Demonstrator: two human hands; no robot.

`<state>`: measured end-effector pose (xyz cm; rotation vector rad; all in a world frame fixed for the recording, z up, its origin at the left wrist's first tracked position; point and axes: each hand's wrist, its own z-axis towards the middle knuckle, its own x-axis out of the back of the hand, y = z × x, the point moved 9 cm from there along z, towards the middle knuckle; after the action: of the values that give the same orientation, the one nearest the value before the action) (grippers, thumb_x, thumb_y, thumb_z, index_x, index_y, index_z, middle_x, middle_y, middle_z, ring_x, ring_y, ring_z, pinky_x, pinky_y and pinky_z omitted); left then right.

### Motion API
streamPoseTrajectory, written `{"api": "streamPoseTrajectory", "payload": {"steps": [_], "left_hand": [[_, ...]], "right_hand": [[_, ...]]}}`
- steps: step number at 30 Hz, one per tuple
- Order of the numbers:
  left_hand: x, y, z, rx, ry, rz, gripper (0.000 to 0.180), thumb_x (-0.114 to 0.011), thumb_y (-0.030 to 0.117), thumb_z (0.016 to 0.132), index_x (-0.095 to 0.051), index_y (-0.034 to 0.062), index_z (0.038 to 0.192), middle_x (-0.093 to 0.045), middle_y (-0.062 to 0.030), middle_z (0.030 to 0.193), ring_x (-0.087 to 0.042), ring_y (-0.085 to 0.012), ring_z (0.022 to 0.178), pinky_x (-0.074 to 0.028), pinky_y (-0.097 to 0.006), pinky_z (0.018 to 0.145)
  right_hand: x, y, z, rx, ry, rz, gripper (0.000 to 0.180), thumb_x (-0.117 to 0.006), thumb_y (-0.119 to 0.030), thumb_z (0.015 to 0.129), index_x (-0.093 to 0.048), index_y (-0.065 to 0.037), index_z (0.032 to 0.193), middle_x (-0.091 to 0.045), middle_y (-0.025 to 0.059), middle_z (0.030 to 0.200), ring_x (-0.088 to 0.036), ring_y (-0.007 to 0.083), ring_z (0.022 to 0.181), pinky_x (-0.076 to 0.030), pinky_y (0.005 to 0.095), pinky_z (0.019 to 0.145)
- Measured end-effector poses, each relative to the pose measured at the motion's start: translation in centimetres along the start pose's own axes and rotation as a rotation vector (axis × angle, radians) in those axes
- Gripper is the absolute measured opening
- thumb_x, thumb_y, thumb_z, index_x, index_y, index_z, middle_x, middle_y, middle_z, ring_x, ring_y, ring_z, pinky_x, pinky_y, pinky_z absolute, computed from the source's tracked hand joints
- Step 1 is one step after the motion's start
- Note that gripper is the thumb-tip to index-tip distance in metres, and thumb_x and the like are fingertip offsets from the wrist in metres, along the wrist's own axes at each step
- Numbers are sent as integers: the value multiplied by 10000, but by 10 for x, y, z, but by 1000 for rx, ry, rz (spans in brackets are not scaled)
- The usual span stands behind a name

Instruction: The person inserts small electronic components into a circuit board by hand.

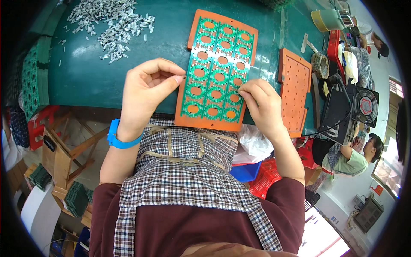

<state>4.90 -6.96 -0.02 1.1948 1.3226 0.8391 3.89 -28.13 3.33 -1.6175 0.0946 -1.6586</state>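
Observation:
A green circuit board panel (212, 90), with rows of round units around oval holes, lies over an orange tray (207, 124) at the table's front edge. Thumb and index finger of my left hand (150, 88) are pinched together at the panel's left edge. On the opposite side, my right hand (262, 103) grips the panel's right edge between thumb and curled fingers. The panel's top and bottom strips sit within the tray's outline. Whether it is fully seated or slightly raised, I cannot tell.
Loose small clear-and-white parts (113, 25) are heaped at the far left. A second orange tray (295, 90) with small holes lies to the right, near a black fan (366, 106). Green panels (32, 81) are stacked at the left edge. A co-worker (351, 156) sits at right.

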Motion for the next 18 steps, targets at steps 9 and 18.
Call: {"api": "streamPoseTrajectory", "payload": {"steps": [9, 18], "left_hand": [[-33, -25, -12, 157, -139, -136, 321, -645, -20, 838, -602, -8, 1156, -672, -46, 848, -623, -98, 817, -509, -255, 750], [-84, -33, -37, 126, -301, -259, 400, -618, -23, 844, -511, -3, 1229, -644, -24, 814, -601, -77, 814, -481, -230, 747]], "right_hand": [[-8, -34, -23, 263, 91, -288, 246, -692, -7, 707, -660, -16, 951, -615, 98, 884, -621, 276, 787, -514, 379, 654], [12, -81, -37, 383, 230, -58, 281, -791, -23, 627, -643, -18, 866, -621, 77, 790, -608, 235, 686, -472, 315, 563]]}}
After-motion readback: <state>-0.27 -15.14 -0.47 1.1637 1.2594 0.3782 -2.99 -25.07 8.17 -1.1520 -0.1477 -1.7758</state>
